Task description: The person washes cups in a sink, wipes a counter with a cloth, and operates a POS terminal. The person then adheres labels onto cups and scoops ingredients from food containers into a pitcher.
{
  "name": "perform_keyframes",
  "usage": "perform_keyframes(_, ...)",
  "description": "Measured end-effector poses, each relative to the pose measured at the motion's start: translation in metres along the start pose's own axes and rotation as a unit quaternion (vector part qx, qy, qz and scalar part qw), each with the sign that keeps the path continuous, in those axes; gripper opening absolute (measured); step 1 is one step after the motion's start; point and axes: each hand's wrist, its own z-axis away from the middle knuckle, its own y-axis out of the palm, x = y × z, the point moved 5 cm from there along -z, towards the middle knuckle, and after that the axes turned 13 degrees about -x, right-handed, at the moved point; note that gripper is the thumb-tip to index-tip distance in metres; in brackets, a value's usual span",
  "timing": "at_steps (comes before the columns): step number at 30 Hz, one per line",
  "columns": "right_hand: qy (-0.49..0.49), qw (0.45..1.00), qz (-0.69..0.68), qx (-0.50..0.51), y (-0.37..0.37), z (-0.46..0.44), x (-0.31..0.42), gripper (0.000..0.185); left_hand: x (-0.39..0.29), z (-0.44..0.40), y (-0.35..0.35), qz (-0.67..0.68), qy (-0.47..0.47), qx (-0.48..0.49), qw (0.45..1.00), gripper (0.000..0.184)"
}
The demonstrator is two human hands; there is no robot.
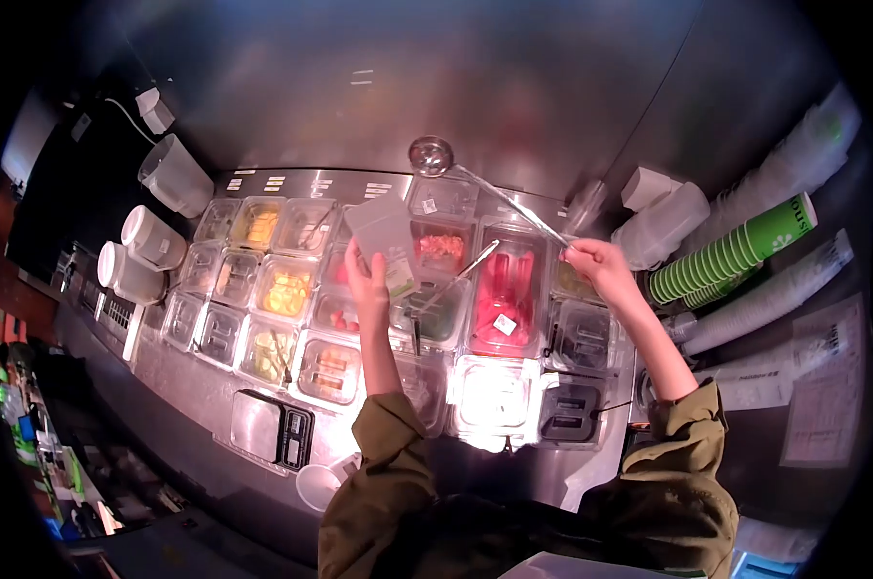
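My right hand (596,265) is closed around the handle end of a long metal ladle (509,201). The ladle slants up to the left, its round bowl raised over the back of the food containers. In my left hand (367,280) is a pale carton (383,230) with a green-marked side, tilted above the containers; its contents cannot be seen. Below and between my hands sit a clear container of red pieces (443,249) and a longer container of bright red food (502,304). A utensil handle (480,259) sticks up between them.
Rows of lidded clear containers fill the counter, some with yellow pieces (285,293). A scale (272,427) and small white cup (318,487) stand at the front. White tubs (128,273) are at left. Stacked green cups (731,249) jut in from the right.
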Motion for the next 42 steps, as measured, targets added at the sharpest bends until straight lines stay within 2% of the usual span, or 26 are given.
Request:
perform_keyframes(2,0.017,0.998,0.066,0.001,0.011,-0.023,-0.022,0.018,-0.001,0.007,-0.022,-0.044,0.027,-0.056,0.997,0.052)
perform_keyframes(4,-0.055,0.966,0.253,0.002,0.033,-0.051,-0.040,0.018,-0.007,0.017,-0.044,-0.081,0.091,-0.073,0.990,0.053)
perform_keyframes(5,-0.089,0.935,0.342,0.003,0.048,-0.062,-0.051,0.018,-0.011,0.023,-0.051,-0.063,0.078,-0.085,0.991,0.054)
perform_keyframes(6,-0.085,0.923,0.374,0.006,0.064,-0.071,-0.063,0.018,-0.021,0.032,-0.055,-0.046,0.066,-0.097,0.992,0.054)
perform_keyframes(8,-0.080,0.896,0.436,0.013,0.095,-0.088,-0.087,0.019,-0.037,0.045,-0.061,-0.028,0.052,-0.106,0.993,0.055)
perform_keyframes(11,-0.006,0.876,0.479,0.048,0.130,-0.116,-0.143,0.020,-0.050,0.061,-0.071,-0.023,0.033,-0.120,0.992,0.054)
perform_keyframes(14,-0.107,0.847,0.495,0.158,0.152,-0.133,-0.149,0.028,-0.050,0.076,-0.078,-0.015,0.021,-0.118,0.993,0.053)
perform_keyframes(17,-0.122,0.796,0.580,0.125,0.141,-0.160,-0.138,0.021,-0.050,0.091,-0.075,-0.038,-0.019,-0.120,0.992,0.052)
perform_keyframes(20,-0.200,0.741,0.633,0.105,0.144,-0.185,-0.146,0.023,-0.035,0.099,-0.081,-0.046,-0.023,-0.102,0.993,0.051)
perform_keyframes(21,-0.203,0.734,0.636,0.122,0.149,-0.192,-0.147,0.025,-0.032,0.101,-0.081,-0.049,-0.021,-0.102,0.993,0.049)
perform_keyframes(24,-0.232,0.799,0.547,0.089,0.181,-0.216,-0.150,0.026,-0.025,0.107,-0.085,-0.051,-0.028,-0.106,0.993,0.047)
perform_keyframes(27,-0.279,0.813,0.507,0.066,0.223,-0.255,-0.193,0.026,-0.020,0.108,-0.092,-0.038,-0.042,-0.109,0.992,0.053)
perform_keyframes(30,-0.274,0.847,0.456,0.011,0.250,-0.268,-0.198,0.025,-0.019,0.105,-0.092,-0.026,-0.030,-0.114,0.993,0.057)
perform_keyframes(33,-0.316,0.818,0.480,0.003,0.258,-0.270,-0.182,0.024,-0.015,0.107,-0.099,-0.045,-0.016,-0.122,0.991,0.064)
perform_keyframes(36,-0.347,0.783,0.509,0.086,0.268,-0.268,-0.174,0.023,-0.013,0.113,-0.103,-0.054,-0.026,-0.124,0.991,0.066)
perform_keyframes(39,-0.376,0.778,0.503,0.031,0.263,-0.265,-0.162,0.027,-0.020,0.118,-0.095,-0.062,-0.036,-0.123,0.990,0.064)
perform_keyframes(42,-0.378,0.769,0.515,0.026,0.248,-0.250,-0.138,0.029,-0.026,0.125,-0.090,-0.072,-0.048,-0.110,0.990,0.057)
